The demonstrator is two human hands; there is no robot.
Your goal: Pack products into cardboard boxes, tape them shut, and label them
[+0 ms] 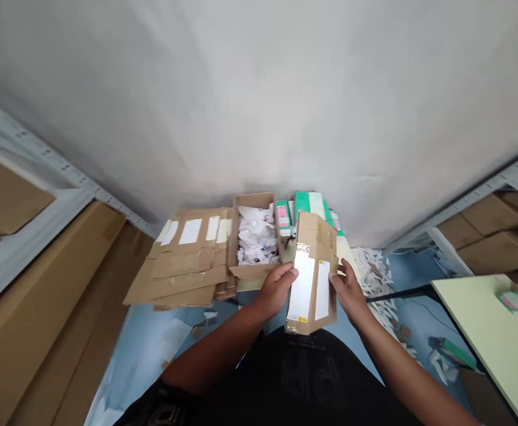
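Observation:
Both hands hold a flat brown cardboard mailer (312,273) with white labels on its face, upright in front of me. My left hand (275,290) grips its left edge with curled fingers. My right hand (348,289) clasps its right edge. Behind it sits an open cardboard box (253,235) filled with crumpled white paper scraps. A stack of flattened brown mailers (186,260) lies to the left on the blue floor. Green and pink packaged boxes (308,207) are piled against the wall behind the held mailer.
Large cardboard cartons (32,307) fill metal shelving on the left; more cartons (494,236) sit on a rack at right. A pale table (494,337) juts in at the right. Torn paper strips (378,278) litter the floor.

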